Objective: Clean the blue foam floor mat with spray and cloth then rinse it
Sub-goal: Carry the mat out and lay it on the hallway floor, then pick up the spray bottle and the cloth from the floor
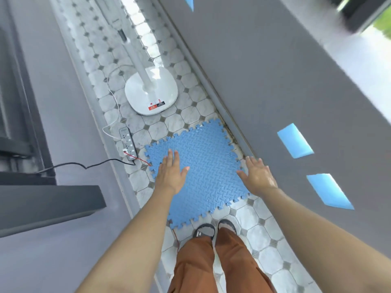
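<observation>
Tight corridor here. Mat (201, 168) wedged right up against the wall (275, 81) on the right edge, so barely any gap on that side. Power strip (128, 143) and cords (84, 164) just beside the left corner. Fan base (151, 90) parked near the far edge, tile showing between. Near edge blocked by feet (214, 228). Top surface wide open, both hands (171, 172) (257, 175) spread flat, holding nothing.

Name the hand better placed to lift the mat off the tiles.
Probably the right hand: it hovers open at the mat's right edge, by the wall. The left hand is open too, but over the mat's surface, inside its edge.
</observation>
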A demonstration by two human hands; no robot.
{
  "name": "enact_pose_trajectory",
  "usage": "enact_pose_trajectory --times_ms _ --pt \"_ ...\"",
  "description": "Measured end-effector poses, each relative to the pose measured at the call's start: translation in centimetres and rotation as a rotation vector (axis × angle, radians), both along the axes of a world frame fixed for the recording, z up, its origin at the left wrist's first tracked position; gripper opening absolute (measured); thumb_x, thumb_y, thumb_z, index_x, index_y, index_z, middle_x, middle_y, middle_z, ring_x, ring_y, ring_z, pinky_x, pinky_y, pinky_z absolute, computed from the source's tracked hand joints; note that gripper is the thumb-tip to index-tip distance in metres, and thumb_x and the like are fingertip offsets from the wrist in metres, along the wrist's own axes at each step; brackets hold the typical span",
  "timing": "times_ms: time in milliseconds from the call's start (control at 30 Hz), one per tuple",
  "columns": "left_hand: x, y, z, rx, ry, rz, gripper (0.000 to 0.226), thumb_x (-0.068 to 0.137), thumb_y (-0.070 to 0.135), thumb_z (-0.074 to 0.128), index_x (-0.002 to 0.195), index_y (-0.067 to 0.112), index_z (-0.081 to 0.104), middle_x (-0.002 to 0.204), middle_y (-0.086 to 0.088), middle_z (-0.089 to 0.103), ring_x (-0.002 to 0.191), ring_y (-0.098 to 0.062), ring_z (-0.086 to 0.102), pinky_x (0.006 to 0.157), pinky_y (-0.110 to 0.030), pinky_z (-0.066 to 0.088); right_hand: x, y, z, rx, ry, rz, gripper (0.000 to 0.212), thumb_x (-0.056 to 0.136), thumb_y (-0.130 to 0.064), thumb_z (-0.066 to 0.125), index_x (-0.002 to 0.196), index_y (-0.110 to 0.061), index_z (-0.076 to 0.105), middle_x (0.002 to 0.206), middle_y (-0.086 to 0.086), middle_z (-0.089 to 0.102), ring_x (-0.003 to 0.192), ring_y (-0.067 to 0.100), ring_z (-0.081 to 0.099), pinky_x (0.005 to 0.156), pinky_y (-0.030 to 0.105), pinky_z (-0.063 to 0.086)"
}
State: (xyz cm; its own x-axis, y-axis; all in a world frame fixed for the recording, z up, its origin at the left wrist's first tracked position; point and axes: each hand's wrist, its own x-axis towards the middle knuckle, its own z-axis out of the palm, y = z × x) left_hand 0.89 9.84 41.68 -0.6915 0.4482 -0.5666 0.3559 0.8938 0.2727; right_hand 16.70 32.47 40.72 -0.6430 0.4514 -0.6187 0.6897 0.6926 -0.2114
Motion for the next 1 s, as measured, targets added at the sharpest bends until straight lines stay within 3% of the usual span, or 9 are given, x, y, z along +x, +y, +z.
enact_pose_trajectory --times_ms 267,533,767,1000 --pt "0.0 1.3 10.8 0.018 0.102 -0.226 0.074 0.099 0.049 0.032 0.153 0.012 -0.003 0.161 -0.009 -0.011 0.149 -0.027 -0.001 0.12 -0.043 0.01 5.9 -2.5 11.7 0.037 0.084 -0.208 0.07 0.101 -0.05 0.031 0.156 -0.013 0.008 0.164 0.005 0.009 0.151 0.026 0.004 0.122 0.043 0.008" --pt "6.3 10.4 17.3 0.121 0.175 -0.62 0.076 0.099 0.049 0.033 0.153 0.011 -0.003 0.161 -0.01 -0.011 0.148 -0.028 0.002 0.119 -0.043 0.012 19.0 -2.7 17.5 0.119 0.113 -0.558 0.07 0.101 -0.051 0.031 0.155 -0.012 0.012 0.163 0.005 0.014 0.151 0.025 0.007 0.121 0.044 0.009" --pt "20.8 18.3 20.0 0.172 0.229 -1.062 0.077 0.098 0.051 0.034 0.153 0.01 -0.001 0.161 -0.011 -0.007 0.148 -0.029 0.007 0.119 -0.042 0.015 38.5 -9.1 19.8 0.175 0.102 -1.082 0.071 0.101 -0.052 0.031 0.156 -0.012 0.01 0.164 0.004 0.011 0.151 0.026 0.007 0.12 0.043 0.01" --pt "44.5 19.5 21.2 0.301 0.143 -1.578 0.077 0.098 0.051 0.032 0.153 0.01 -0.003 0.161 -0.013 -0.006 0.147 -0.032 0.01 0.117 -0.044 0.022 56.9 -25.5 21.0 0.224 -0.054 -1.63 0.072 0.101 -0.051 0.032 0.156 -0.01 0.01 0.164 0.006 0.012 0.151 0.026 0.009 0.12 0.044 0.012"
